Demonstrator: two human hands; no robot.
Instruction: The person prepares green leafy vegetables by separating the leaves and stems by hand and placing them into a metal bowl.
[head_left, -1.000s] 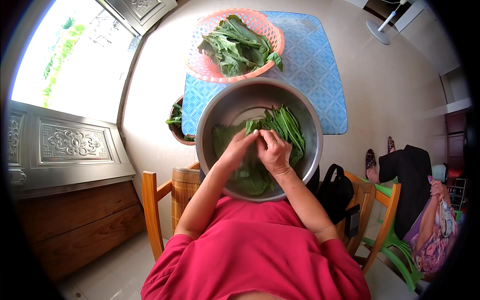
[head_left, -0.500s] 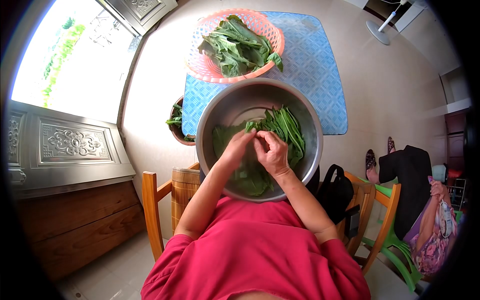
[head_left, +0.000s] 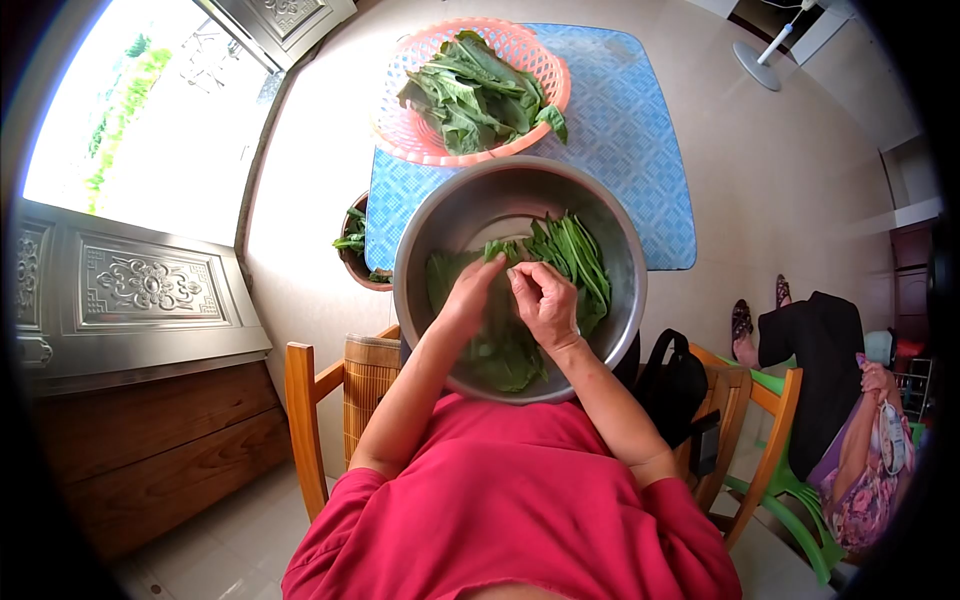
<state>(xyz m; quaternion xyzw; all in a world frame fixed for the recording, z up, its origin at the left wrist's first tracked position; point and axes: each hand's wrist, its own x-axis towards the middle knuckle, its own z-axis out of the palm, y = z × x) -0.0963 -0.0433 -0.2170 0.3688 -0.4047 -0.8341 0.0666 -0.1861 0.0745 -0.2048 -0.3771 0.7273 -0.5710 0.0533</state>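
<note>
A large steel basin (head_left: 628, 250) rests at my lap, against the table's near edge. Long green stems (head_left: 578, 258) lie along its right inner side, and broad leaves (head_left: 510, 365) spread over its bottom and left. My left hand (head_left: 474, 292) is over the basin, its fingers closed on a leafy green (head_left: 497, 247) whose tip shows above them. Close by on the right, my right hand (head_left: 546, 303) has thumb and forefinger pinched together. Whatever is between those fingertips is too small to make out. A narrow gap separates the two hands.
A pink plastic basket (head_left: 400, 115) of large leaves (head_left: 475, 90) stands on the blue-topped table (head_left: 640, 150). On the floor to the left is a brown bin (head_left: 357, 266) with greens. A seated person (head_left: 850, 430) is at the right, beyond wooden chairs (head_left: 300, 400).
My hands have drawn slightly apart at the fingertips, the left shifting a little left with the leafy green. The basin and basket look unchanged.
</note>
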